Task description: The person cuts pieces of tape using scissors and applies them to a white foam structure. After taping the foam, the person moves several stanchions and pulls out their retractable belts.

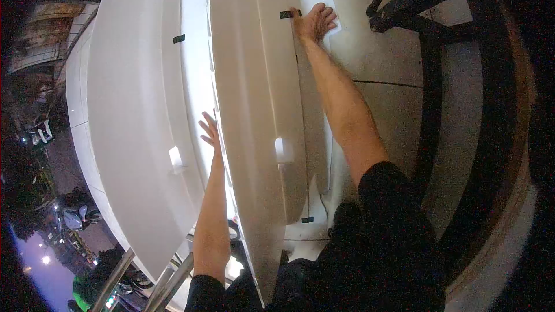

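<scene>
A large white curved sheet (243, 81) stands on edge in front of me. My left hand (209, 131) is at its left edge, fingers spread, with part of the hand hidden behind the sheet. On the right side, my right hand (315, 23) has its thumb by a piece of dark tape (285, 15) at the sheet's edge; its fingers are apart and slightly bent over a white surface. Another white sheet (130, 81) lies to the left, with a dark tape piece (178, 39) on its edge. A bright strip (196, 69) shows between the two sheets.
Another dark tape piece (307, 219) is low on the right. A dark frame (430, 121) stands on the pale tiled floor (381, 58) at right. Metal rails (167, 283) are at lower left, with a parked motorbike (78, 218) and street lights beyond.
</scene>
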A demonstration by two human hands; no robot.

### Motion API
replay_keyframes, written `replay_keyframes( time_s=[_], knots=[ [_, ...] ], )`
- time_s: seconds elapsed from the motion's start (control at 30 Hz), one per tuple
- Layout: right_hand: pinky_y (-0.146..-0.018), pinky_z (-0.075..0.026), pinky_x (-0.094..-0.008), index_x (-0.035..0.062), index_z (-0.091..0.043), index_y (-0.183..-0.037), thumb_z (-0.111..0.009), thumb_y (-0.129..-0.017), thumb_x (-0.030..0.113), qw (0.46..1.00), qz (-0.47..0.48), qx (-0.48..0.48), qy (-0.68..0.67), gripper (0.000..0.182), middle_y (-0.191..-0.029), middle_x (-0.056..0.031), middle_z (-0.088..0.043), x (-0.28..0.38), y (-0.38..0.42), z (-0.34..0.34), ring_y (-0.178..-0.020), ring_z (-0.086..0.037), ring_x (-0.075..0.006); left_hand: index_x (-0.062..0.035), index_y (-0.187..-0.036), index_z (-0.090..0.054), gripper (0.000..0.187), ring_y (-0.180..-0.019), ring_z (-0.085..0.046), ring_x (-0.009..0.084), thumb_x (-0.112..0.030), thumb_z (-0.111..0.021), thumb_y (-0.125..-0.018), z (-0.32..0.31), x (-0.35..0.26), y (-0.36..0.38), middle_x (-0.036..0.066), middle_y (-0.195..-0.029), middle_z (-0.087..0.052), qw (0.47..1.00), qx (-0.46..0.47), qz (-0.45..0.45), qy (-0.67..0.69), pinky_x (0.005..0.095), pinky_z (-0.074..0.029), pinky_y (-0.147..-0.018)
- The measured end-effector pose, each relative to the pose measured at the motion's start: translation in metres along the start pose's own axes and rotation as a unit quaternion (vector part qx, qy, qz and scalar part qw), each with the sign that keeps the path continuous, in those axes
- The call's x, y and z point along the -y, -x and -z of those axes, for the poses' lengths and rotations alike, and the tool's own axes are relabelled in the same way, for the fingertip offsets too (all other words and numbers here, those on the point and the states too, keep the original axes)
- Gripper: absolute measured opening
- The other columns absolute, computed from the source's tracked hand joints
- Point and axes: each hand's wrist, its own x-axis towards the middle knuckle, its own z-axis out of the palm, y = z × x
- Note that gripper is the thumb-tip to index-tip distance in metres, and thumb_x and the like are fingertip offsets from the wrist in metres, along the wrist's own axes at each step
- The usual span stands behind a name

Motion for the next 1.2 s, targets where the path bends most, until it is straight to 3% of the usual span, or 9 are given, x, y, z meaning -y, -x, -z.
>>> replay_keyframes(
  time_s=[0.13,0.2,0.23,0.3,0.53,0.83,1.0,1.13,1.2],
  knots=[
    [-0.09,-0.027,-0.0536,0.0053,-0.048,-0.103,-0.069,-0.075,0.054,0.999,0.021,0.008,-0.032,0.06,-0.112,-0.0184,-0.046,-0.012,-0.003,-0.006,-0.113,-0.035,-0.0368,-0.0231,-0.151,0.005,0.09,-0.136,0.028,0.043,-0.046,-0.056,-0.09,-0.018,0.008,0.001,0.017,-0.153,0.024,1.0,0.01,0.021,0.019,0.0703,0.019,-0.097],
    [-0.089,-0.028,-0.0517,0.0089,-0.048,-0.099,-0.071,-0.077,0.044,0.999,0.025,-0.037,-0.022,0.047,-0.112,-0.0158,-0.046,-0.008,0.0,-0.005,-0.112,-0.036,-0.0361,-0.0222,-0.151,0.004,0.095,-0.137,0.029,0.0419,-0.041,-0.062,-0.087,-0.042,0.012,-0.001,0.016,-0.153,0.024,0.817,-0.111,0.08,-0.56,0.0696,0.019,-0.097],
    [-0.089,-0.028,-0.0517,0.0089,-0.048,-0.099,-0.071,-0.077,0.044,0.999,0.031,-0.035,-0.024,0.047,-0.112,-0.0158,-0.046,-0.007,0.001,-0.003,-0.112,-0.036,-0.0361,-0.0222,-0.151,0.004,0.095,-0.137,0.029,0.0419,-0.041,-0.062,-0.087,-0.042,0.021,-0.003,0.016,-0.153,0.024,0.819,-0.112,0.086,-0.557,0.0696,0.019,-0.097],
    [-0.091,-0.027,-0.0518,0.0087,-0.049,-0.101,-0.072,-0.077,0.044,0.999,0.035,0.006,-0.031,0.048,-0.111,-0.0145,-0.046,-0.009,-0.001,0.003,-0.112,-0.036,-0.035,-0.0214,-0.152,0.004,0.096,-0.136,0.029,0.0422,-0.035,-0.065,-0.085,-0.037,0.038,-0.008,0.016,-0.153,0.024,0.992,0.015,0.066,-0.103,0.0697,0.018,-0.098],
    [-0.096,-0.024,-0.053,0.0005,-0.047,-0.113,-0.071,-0.053,0.078,0.998,0.019,0.059,0.025,0.101,-0.119,-0.016,-0.04,0.003,0.004,0.012,-0.113,-0.034,-0.0337,-0.0213,-0.152,0.003,0.106,-0.136,0.03,0.0418,-0.065,-0.06,-0.079,-0.021,0.009,-0.001,0.017,-0.153,0.023,0.995,-0.009,0.039,-0.093,0.0707,0.017,-0.097],
    [-0.104,-0.027,-0.0599,0.0034,-0.03,-0.139,-0.078,-0.045,0.072,0.945,0.109,0.309,0.002,0.127,-0.138,-0.0216,-0.033,-0.007,0.007,0.079,-0.133,-0.025,-0.0411,-0.0209,-0.151,0.007,0.111,-0.135,0.031,0.0433,-0.066,-0.062,-0.076,0.006,-0.014,0.008,0.019,-0.152,0.026,0.997,0.044,0.034,-0.061,0.0721,0.013,-0.098],
    [-0.111,-0.021,-0.0555,0.0066,-0.016,-0.148,-0.077,-0.059,0.064,0.891,0.242,0.382,0.029,0.122,-0.152,-0.0251,-0.013,-0.062,0.088,0.118,-0.14,-0.015,-0.0424,-0.0228,-0.151,0.008,0.111,-0.134,0.03,0.046,-0.071,-0.058,-0.076,0.027,0.0,0.001,0.018,-0.15,0.03,0.99,0.135,0.004,-0.035,0.0742,0.009,-0.098],
    [-0.114,-0.017,-0.0526,0.0079,-0.011,-0.15,-0.066,-0.075,0.061,0.786,0.328,0.49,0.185,0.108,-0.155,-0.0222,-0.003,-0.084,0.138,0.175,-0.143,-0.009,-0.0394,-0.0188,-0.151,-0.003,0.089,-0.141,-0.004,0.0456,-0.063,-0.048,-0.088,0.071,0.053,-0.009,0.022,-0.154,-0.011,0.984,0.142,-0.074,0.073,0.0627,-0.017,-0.108],
    [-0.116,-0.014,-0.0497,0.006,-0.004,-0.15,-0.063,-0.08,0.056,0.757,0.196,0.614,0.105,0.105,-0.156,-0.018,-0.003,-0.113,0.103,0.146,-0.144,-0.007,-0.0338,-0.0125,-0.147,-0.023,0.067,-0.125,-0.042,0.0398,-0.049,-0.044,-0.095,0.132,0.024,0.042,0.022,-0.128,-0.052,0.992,0.123,0.003,0.04,0.0491,-0.034,-0.103]
  ],
)
